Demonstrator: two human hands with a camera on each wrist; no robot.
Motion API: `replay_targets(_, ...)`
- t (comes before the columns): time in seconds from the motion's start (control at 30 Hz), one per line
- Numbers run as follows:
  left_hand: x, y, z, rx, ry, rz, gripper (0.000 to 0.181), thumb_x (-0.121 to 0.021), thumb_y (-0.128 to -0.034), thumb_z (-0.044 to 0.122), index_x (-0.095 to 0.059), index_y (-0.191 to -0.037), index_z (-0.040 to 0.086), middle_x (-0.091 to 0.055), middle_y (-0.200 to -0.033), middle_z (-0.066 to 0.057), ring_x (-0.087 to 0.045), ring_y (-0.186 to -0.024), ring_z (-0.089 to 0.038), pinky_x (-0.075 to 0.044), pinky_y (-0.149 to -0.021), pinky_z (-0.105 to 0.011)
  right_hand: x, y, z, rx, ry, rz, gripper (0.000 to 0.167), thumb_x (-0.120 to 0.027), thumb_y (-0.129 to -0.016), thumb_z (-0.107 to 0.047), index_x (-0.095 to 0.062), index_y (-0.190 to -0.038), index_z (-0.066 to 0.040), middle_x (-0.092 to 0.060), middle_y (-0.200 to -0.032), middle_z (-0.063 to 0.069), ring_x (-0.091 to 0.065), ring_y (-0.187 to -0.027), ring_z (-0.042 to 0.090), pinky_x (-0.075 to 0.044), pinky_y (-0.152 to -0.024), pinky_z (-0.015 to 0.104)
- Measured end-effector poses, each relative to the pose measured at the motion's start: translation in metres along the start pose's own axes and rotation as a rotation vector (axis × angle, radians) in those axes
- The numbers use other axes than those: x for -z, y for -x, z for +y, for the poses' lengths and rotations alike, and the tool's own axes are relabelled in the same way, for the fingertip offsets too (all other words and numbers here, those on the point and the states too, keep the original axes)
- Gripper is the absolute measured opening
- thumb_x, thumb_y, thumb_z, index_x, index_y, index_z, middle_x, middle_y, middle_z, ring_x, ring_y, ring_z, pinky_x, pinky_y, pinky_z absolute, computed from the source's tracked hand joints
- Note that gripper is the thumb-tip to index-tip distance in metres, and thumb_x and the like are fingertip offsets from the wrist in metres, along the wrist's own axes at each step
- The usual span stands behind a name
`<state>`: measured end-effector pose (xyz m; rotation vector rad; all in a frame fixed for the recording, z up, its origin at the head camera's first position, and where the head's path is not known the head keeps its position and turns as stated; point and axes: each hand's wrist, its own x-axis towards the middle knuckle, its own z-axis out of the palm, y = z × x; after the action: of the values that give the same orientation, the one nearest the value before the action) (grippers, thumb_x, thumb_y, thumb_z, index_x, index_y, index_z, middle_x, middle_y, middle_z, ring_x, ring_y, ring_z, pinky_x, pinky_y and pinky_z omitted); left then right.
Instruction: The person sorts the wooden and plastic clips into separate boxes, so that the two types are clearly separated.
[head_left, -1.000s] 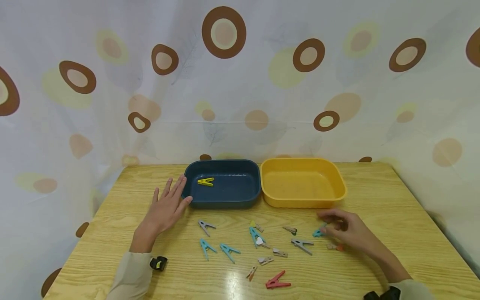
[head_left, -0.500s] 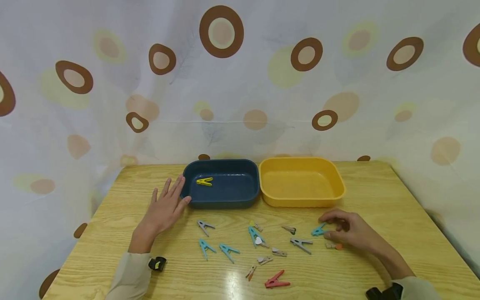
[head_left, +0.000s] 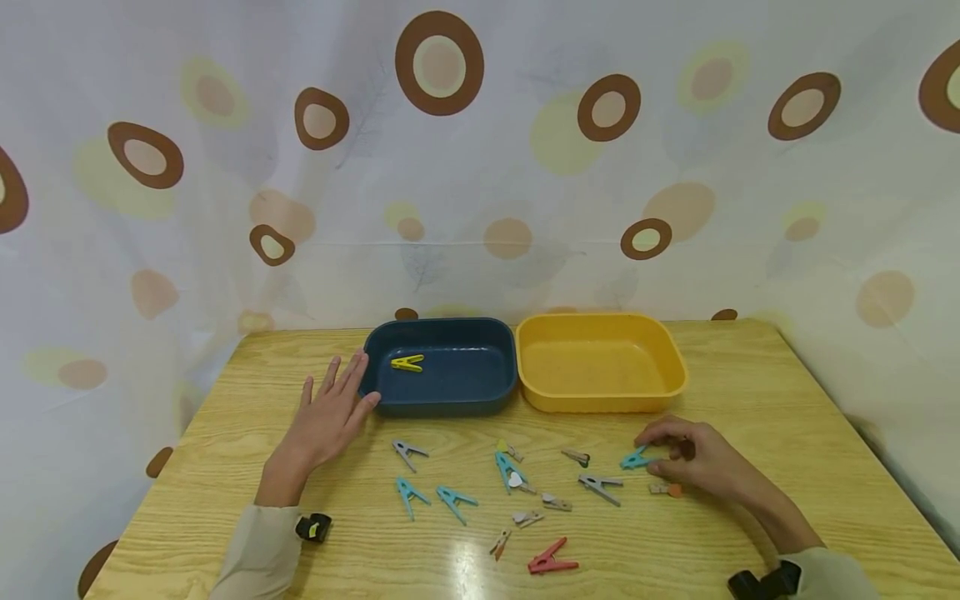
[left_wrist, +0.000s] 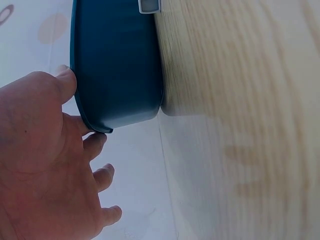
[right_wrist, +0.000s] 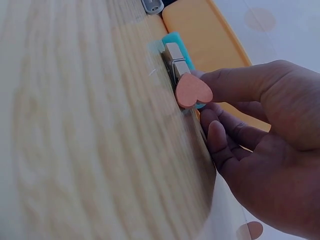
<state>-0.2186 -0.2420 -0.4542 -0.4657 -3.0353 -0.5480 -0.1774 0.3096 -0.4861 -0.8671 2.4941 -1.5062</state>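
Bumping orange heart clip [right_wrist: 193, 92] should be avoided; teal clip [head_left: 633, 458] is pinched by right hand [head_left: 699, 459], blue tray [head_left: 444, 409] touched by straight-fingered left hand [head_left: 327, 423].

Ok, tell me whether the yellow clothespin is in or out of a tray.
In. The head view shows the yellow clothespin lying inside the dark blue tray.

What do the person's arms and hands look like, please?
The left hand and right hand are ungloved. The left sleeve and right sleeve are pale beige. A black device with a yellowish mark sits by the left; another black device by the right.
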Motion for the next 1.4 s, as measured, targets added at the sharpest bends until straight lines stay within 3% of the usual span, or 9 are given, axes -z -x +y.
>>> replay_targets(0.33,0.001,-0.001,0.001,-0.002,-0.001,-0.003,0.071,-0.034,-0.1112,0.049,-0.013,-0.166,0.008,-0.011,-0.171,-0.012,-0.004,-0.156,-0.041,0.001,-0.117,-0.071,0.002,0.001,0.000,-0.046,0.018,0.012,0.023,-0.075,-0.092,-0.002,-0.071,-0.114,-0.002,-0.067,-0.112,0.017,-0.068,-0.089,0.014,-0.057,-0.069,0.027)
replay_targets(0.7,0.000,-0.001,0.000,-0.005,-0.001,-0.001,0.071,-0.034,-0.1114,0.048,-0.013,-0.165,0.008,-0.011,-0.171,-0.012,-0.001,-0.157,-0.039,0.001,-0.117,-0.071,0.002,0.002,-0.001,-0.040,0.031,0.035,0.023,-0.075,-0.092,0.000,-0.071,-0.114,-0.001,-0.070,-0.108,0.014,-0.068,-0.087,0.013,-0.056,-0.069,0.026)
replay_targets(1.03,0.000,0.000,0.001,-0.003,0.007,0.002,0.071,-0.034,-0.1113,0.048,-0.013,-0.166,0.008,-0.011,-0.171,-0.012,-0.001,-0.157,-0.038,0.000,-0.117,-0.071,0.000,-0.002,-0.008,-0.076,0.033,0.062,0.024,-0.076,-0.093,-0.005,-0.070,-0.116,-0.002,-0.071,-0.110,0.011,-0.069,-0.096,0.022,-0.058,-0.076,0.027)
replay_targets(1.4,0.001,0.000,0.001,0.001,-0.004,0.016,0.070,-0.034,-0.1114,0.048,-0.014,-0.165,0.008,-0.013,-0.171,-0.012,-0.003,-0.157,-0.039,-0.001,-0.117,-0.071,-0.006,-0.007,-0.021,0.003,0.052,0.126,0.026,-0.074,-0.091,0.004,-0.070,-0.116,0.004,-0.070,-0.111,0.013,-0.068,-0.094,0.015,-0.058,-0.074,0.026)
